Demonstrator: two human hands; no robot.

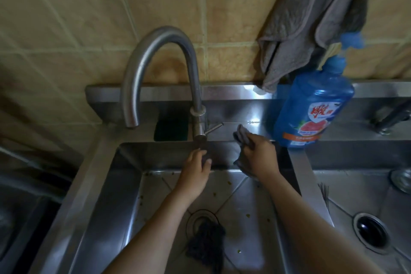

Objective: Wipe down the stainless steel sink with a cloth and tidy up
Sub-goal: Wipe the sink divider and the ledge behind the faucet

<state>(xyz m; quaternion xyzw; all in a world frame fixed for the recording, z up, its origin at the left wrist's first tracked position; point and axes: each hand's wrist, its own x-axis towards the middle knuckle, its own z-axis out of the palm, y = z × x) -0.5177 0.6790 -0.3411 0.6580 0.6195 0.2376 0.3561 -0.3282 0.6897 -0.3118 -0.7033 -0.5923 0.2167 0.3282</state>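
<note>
The stainless steel sink (124, 184) has two basins; both my arms reach into the left one. My right hand (260, 155) grips a small grey cloth (243, 137) and holds it against the sink's back rim, just right of the tap. My left hand (195, 171) reaches up to the base of the curved steel tap (160, 69), fingers loosely bent near the back wall, holding nothing. Small food specks dot the left basin floor. A dark scouring pad (206, 244) lies over the left drain.
A blue dish-soap bottle (311, 104) stands on the back ledge right of my right hand. Grey towels (311, 13) hang on the tiled wall above it. A dark sponge (171, 130) lies behind the tap. The right basin has an open drain (371, 232).
</note>
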